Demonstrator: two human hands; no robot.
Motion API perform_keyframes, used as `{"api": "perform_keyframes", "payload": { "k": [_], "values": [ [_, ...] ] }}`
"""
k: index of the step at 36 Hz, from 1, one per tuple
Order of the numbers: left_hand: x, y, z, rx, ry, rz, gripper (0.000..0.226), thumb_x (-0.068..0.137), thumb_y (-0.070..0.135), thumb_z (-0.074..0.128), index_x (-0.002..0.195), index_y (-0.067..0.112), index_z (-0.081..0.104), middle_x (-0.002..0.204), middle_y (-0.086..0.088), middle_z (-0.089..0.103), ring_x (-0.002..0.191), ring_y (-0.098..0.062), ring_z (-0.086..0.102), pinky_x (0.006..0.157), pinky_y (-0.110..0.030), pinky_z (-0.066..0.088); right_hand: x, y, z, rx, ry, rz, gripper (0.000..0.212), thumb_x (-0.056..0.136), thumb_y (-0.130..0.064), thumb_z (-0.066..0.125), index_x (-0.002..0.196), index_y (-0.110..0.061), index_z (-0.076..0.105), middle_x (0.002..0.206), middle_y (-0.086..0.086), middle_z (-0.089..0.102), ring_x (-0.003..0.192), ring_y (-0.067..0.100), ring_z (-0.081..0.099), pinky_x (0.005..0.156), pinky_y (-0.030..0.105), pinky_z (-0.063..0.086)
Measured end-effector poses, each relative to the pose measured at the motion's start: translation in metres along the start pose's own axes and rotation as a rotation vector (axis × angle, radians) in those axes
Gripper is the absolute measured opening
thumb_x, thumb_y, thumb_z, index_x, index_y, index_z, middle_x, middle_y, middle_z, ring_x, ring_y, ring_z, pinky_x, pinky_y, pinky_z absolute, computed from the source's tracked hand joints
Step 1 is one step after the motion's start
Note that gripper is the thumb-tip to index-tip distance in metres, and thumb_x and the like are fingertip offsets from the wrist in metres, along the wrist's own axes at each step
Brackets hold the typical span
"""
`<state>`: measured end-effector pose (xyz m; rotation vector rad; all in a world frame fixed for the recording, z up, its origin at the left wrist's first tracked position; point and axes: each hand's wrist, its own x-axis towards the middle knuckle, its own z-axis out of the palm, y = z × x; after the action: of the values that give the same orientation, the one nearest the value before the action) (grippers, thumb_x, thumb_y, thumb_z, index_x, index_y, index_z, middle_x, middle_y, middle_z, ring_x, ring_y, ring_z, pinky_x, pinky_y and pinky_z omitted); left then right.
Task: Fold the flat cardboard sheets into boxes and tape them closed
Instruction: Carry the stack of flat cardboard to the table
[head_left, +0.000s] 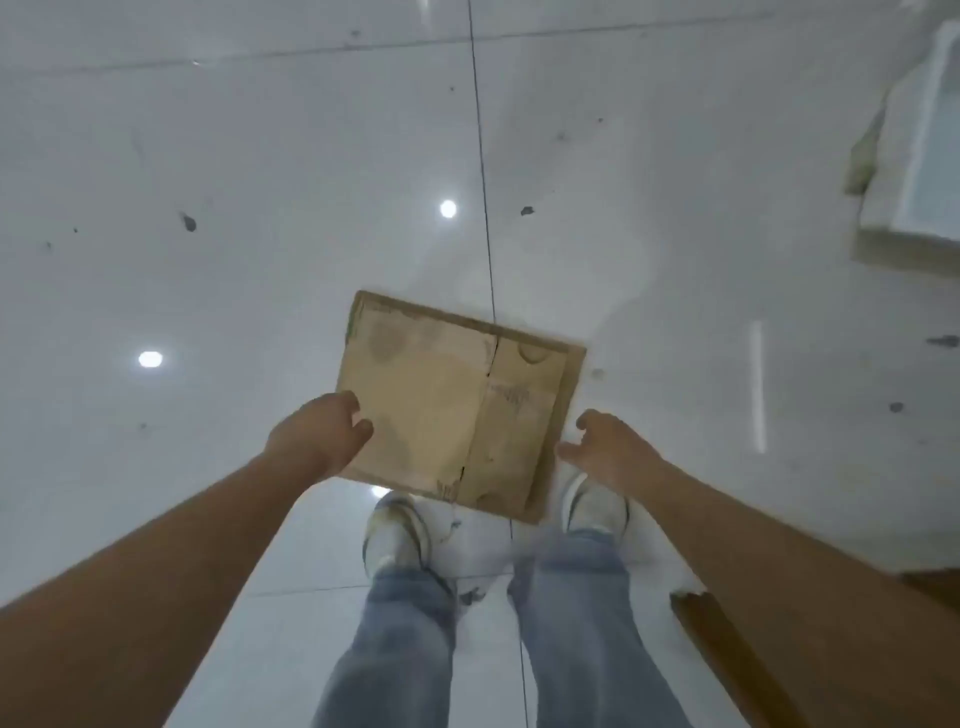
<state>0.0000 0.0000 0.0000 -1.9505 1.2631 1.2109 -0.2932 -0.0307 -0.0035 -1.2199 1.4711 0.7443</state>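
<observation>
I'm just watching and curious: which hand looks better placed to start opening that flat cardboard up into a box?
Probably the left hand: it already overlaps the near-left edge of the flat cardboard, fingers curled at it. The right hand sits just beside the right edge, apparently holding nothing.

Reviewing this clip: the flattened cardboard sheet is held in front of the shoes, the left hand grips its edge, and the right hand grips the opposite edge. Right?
Not quite. In the head view the right hand grips nothing; its curled fingers sit just beside the cardboard sheet. The left hand does grip its edge, above the shoes.
</observation>
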Motion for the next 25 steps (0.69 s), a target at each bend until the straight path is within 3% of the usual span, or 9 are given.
{"api": "perform_keyframes", "payload": {
  "k": [4,9,13,16,18,21,25],
  "values": [
    [0.052,-0.027,0.023,-0.088,0.085,-0.116,0.06,0.092,0.033,0.055,0.141,0.005,0.034,0.139,-0.017,0.041,0.128,-0.034,0.039,0.101,-0.046,0.037,0.057,0.002,0.028,0.15,0.07,0.129,0.091,0.08,-0.059,0.062,0.142,-0.002,0.025,0.142,0.017,0.034,0.129,0.032,0.038,0.105,0.04,0.037],
    [0.107,-0.038,0.049,-0.256,0.15,-0.257,0.084,0.083,0.04,0.068,0.143,-0.001,0.025,0.141,-0.023,0.034,0.13,-0.039,0.033,0.105,-0.05,0.033,0.117,0.004,0.063,0.411,0.215,0.303,0.121,0.07,-0.062,0.069,0.148,-0.004,-0.003,0.152,0.018,0.012,0.14,0.035,0.017,0.113,0.043,0.024],
    [0.136,-0.04,0.068,-0.451,0.194,-0.281,0.087,0.074,0.034,0.078,0.139,0.002,0.029,0.135,-0.02,0.035,0.125,-0.039,0.037,0.104,-0.051,0.037,0.14,0.005,0.082,0.564,0.356,0.277,0.112,0.067,-0.051,0.077,0.145,-0.007,0.01,0.143,0.015,0.02,0.134,0.035,0.026,0.109,0.044,0.032],
    [0.147,-0.049,0.074,-0.684,0.255,-0.327,0.088,0.057,0.027,0.089,0.127,0.008,0.039,0.124,-0.013,0.048,0.116,-0.035,0.046,0.097,-0.052,0.044,0.147,0.011,0.088,0.69,0.447,0.237,0.097,0.061,-0.041,0.085,0.131,-0.01,0.026,0.132,0.012,0.032,0.124,0.031,0.038,0.103,0.044,0.04],
    [0.147,-0.053,0.072,-0.768,0.202,-0.351,0.09,0.046,0.033,0.09,0.121,0.008,0.046,0.118,-0.009,0.054,0.109,-0.032,0.052,0.092,-0.05,0.048,0.15,0.014,0.088,0.749,0.46,0.252,0.096,0.053,-0.044,0.088,0.123,-0.009,0.033,0.127,0.011,0.038,0.117,0.029,0.044,0.099,0.045,0.044],
    [0.139,-0.052,0.063,-0.926,0.045,-0.297,0.062,0.062,0.017,0.086,0.113,0.009,0.052,0.106,-0.003,0.059,0.097,-0.025,0.057,0.08,-0.036,0.05,0.15,0.023,0.081,0.867,0.372,0.22,0.109,0.033,-0.056,0.089,0.12,-0.006,0.046,0.121,0.01,0.054,0.107,0.027,0.057,0.09,0.042,0.052],
    [0.113,-0.04,0.041,-1.021,-0.029,-0.185,0.048,0.069,0.008,0.08,0.11,0.015,0.055,0.097,0.005,0.062,0.084,-0.014,0.059,0.064,-0.026,0.047,0.131,0.029,0.061,1.012,0.202,0.116,0.075,0.051,-0.033,0.087,0.117,-0.008,0.063,0.111,0.006,0.068,0.095,0.02,0.066,0.081,0.032,0.055]
  ]
}}
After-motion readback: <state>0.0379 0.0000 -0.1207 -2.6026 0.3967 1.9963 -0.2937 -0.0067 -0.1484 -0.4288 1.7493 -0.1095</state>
